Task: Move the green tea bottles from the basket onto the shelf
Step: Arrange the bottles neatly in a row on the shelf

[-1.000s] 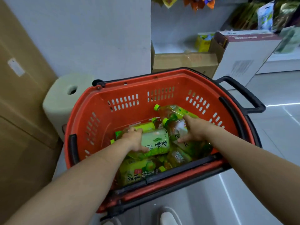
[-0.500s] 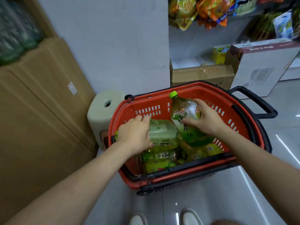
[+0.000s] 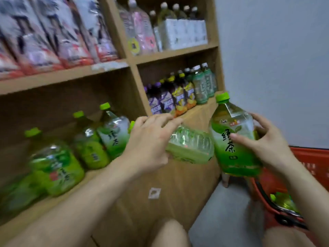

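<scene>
Right now both hands are full, and they are close together in front of the shelf [image 3: 62, 75]. The left hand [image 3: 151, 141] grips a sideways bottle [image 3: 190, 148] from above, fingers spread over it, with its green cap poking out towards the row of green tea bottles [image 3: 114, 134] already standing on the lower board. The right hand [image 3: 263, 143] wraps round an upright bottle [image 3: 233, 139], thumb across the label and fingers behind. The two carried bottles look to be touching or just beside each other. The basket [image 3: 313, 157] sits low on the right with more green tea [image 3: 283, 202] still in it, so the job looks only partly done.

The main risk, as I judge it, is the sideways bottle. It has to be turned upright before it lands, and a one-handed overhand hold on a smooth, heavy bottle could slip during that turn. Its cap also leads towards the standing row, so pushing in too fast could knock the nearest bottle over and topple its neighbours. Setting both down at once invites a clash between them; one at a time seems safer. The view is smeared, so the free space on the board is hard to read.
</scene>
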Tool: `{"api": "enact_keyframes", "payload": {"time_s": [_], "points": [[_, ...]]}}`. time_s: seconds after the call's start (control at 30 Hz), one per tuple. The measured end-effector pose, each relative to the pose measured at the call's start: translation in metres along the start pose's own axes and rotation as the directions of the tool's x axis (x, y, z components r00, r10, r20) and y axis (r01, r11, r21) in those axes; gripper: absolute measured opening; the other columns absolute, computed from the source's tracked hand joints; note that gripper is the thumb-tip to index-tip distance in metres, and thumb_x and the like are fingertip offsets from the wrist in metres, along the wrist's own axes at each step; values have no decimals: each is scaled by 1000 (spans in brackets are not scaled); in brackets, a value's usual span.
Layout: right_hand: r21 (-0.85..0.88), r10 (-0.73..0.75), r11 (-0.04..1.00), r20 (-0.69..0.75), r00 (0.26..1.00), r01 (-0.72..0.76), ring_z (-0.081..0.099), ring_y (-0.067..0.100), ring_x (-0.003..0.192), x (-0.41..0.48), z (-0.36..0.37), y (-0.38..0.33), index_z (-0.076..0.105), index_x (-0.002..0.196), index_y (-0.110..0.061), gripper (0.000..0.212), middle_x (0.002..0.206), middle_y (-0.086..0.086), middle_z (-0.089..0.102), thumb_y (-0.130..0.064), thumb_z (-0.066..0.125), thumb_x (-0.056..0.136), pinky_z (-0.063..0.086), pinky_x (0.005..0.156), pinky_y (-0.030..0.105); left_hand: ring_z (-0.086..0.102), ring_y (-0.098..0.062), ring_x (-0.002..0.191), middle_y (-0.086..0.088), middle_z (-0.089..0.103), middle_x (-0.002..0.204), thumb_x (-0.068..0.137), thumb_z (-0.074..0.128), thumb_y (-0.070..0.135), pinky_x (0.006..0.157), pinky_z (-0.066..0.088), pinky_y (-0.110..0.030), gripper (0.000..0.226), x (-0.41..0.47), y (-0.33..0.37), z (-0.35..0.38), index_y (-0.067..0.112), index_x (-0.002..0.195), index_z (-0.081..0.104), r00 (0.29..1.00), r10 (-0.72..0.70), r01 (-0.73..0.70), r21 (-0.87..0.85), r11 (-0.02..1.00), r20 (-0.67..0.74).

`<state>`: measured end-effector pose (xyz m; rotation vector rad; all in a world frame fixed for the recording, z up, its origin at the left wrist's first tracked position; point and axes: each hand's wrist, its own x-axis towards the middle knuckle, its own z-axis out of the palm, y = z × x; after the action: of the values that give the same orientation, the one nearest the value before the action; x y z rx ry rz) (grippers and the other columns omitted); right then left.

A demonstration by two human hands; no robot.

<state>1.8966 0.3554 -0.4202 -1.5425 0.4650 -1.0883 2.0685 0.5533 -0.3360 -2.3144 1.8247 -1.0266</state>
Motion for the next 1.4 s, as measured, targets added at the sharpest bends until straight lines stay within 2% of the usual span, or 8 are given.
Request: {"api": "enact_keyframes", "payload": {"time_s": [0.1, 0.3, 0.67, 0.87, 0.97, 1.1, 1.27, 1.4], "points": [[88, -26, 996, 68, 997, 20, 69, 19, 99, -6, 65, -15, 58, 119, -36, 85, 105, -4, 72, -57, 87, 42, 56, 87, 42, 42, -18, 127, 7, 45, 137, 61, 78, 44, 94, 28, -38, 87, -43, -44, -34, 36, 137, 36, 991, -134, 132, 105, 986, 16], [256, -50, 967, 228, 972, -10, 68, 20, 101, -19, 170, -31, 51, 131, -27, 90, 116, 4, 67, -38, 83, 48, 57, 84, 43, 38, -19, 129, 6, 41, 141, 62, 77, 32, 97, 24, -39, 89, -112, -114, -83, 38, 139, 33, 949, -299, 257, 307, 916, 98], [338, -88, 939, 429, 899, -70, 65, 20, 107, -25, 296, -23, 45, 128, -38, 76, 124, 3, 62, -23, 85, 65, 53, 91, 51, 42, -24, 127, 0, 43, 137, 72, 66, 32, 107, 20, -52, 75, -140, -175, -60, 37, 139, 32, 807, -299, -9, 516, 856, 510], [223, -124, 975, 519, 846, 6, 41, 13, 134, -31, 338, -10, 39, 132, -46, 81, 143, -2, 46, -39, 83, 65, 35, 112, 47, 46, -26, 120, -1, 49, 129, 76, 64, 19, 107, 20, -58, 62, -138, -187, -54, 31, 134, 45, 669, -398, -10, 544, 839, 627], [71, -81, 996, 695, 714, 44, 10, 7, 141, -26, 349, -16, 7, 148, -39, 87, 161, -5, 9, -39, 66, 84, 17, 118, 42, 42, -27, 123, -4, 47, 132, 80, 61, 18, 108, 15, -60, 60, -154, -201, -53, 29, 136, 44, 564, -498, 34, 584, 811, 659], [-127, -60, 961, 769, 637, 244, 11, 22, 146, -21, 362, -15, -14, 149, -33, 95, 158, 2, 8, -52, 56, 87, 16, 116, 46, 26, -25, 137, -7, 34, 146, 78, 60, 15, 113, 7, -57, 77, -183, -217, -61, 35, 145, 28, 613, -492, 91, 563, 821, 618], [-76, -173, 951, 670, 722, 298, 35, 15, 139, -23, 365, -5, 15, 152, -26, 98, 152, -1, 38, -66, 57, 73, 29, 115, 40, -3, -18, 145, 1, 9, 157, 77, 67, 24, 113, -5, -56, 78, -213, -214, -64, 44, 141, 28, 785, -529, 432, 327, 840, 322], [-64, -131, 961, 749, 650, 268, 49, 12, 127, -19, 364, -6, 33, 146, -28, 80, 136, -7, 56, -65, 53, 78, 41, 107, 45, -10, -26, 143, 2, -2, 158, 72, 75, 44, 107, 19, -66, 81, -216, -211, -51, 44, 140, 31, 685, -721, 699, 183, 691, 106]]}}
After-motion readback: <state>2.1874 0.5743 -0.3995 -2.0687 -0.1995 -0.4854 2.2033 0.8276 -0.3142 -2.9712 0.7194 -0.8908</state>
